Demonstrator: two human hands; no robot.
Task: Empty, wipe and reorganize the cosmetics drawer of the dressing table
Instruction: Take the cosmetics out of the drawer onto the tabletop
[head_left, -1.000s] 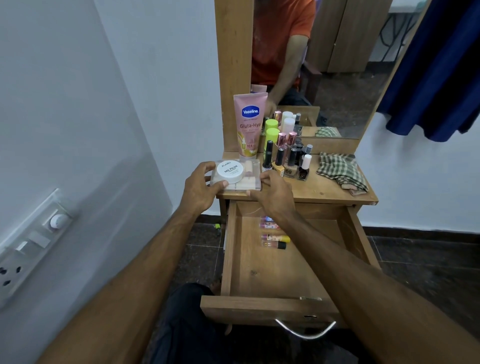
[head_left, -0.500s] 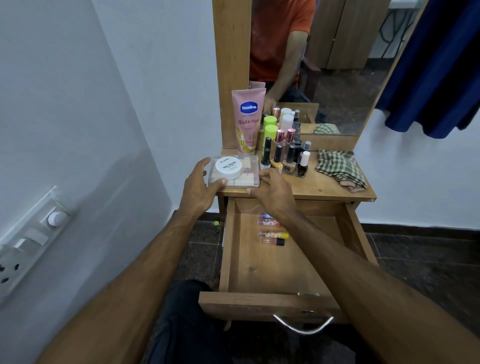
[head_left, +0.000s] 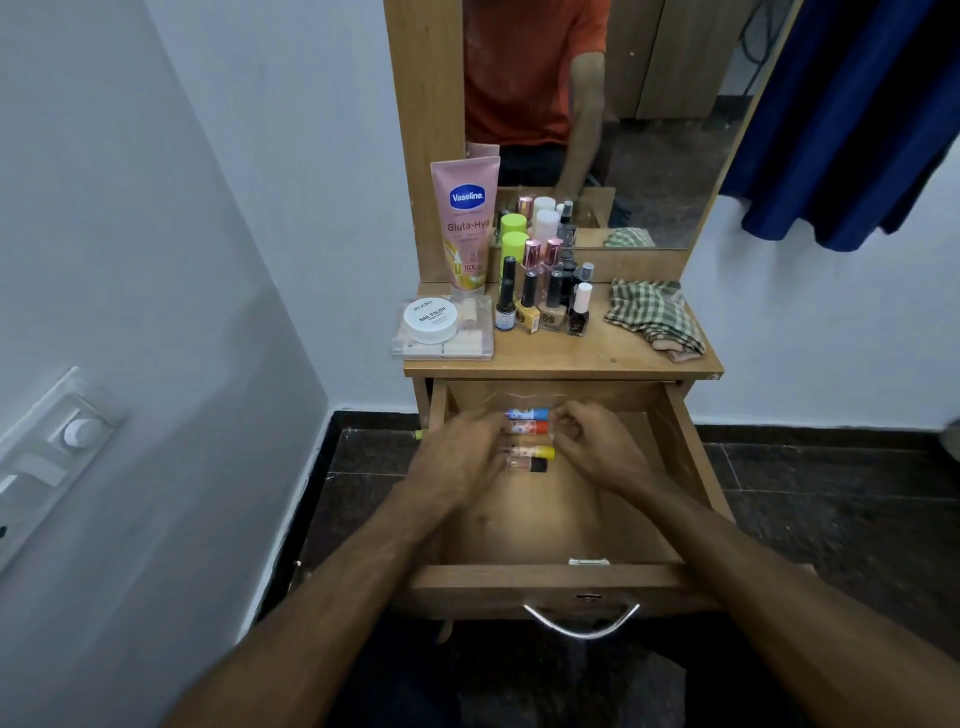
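Note:
The wooden drawer (head_left: 545, 577) of the dressing table is pulled out wide. At its back lies a clear pack of several small coloured tubes (head_left: 530, 428). My left hand (head_left: 462, 457) covers the pack's left end and is blurred. My right hand (head_left: 597, 447) has curled fingers at the pack's right end. Both hands appear to grip the pack. On the tabletop (head_left: 571, 358) sit a clear box (head_left: 441, 345) with a white nail polish tub (head_left: 430, 319) on it, a pink Vaseline tube (head_left: 466, 223), several nail polish bottles (head_left: 540, 306) and a checked cloth (head_left: 652, 317).
A mirror (head_left: 649, 130) stands behind the tabletop and reflects a person in an orange shirt. Blue fabric (head_left: 857, 104) hangs at the upper right. A switch panel (head_left: 47, 457) is on the left wall. The drawer's metal handle (head_left: 582, 626) points toward me.
Both hands let go of the clear box with the white tub, left on the tabletop's left side, and dropped into the drawer to the pack of tubes.

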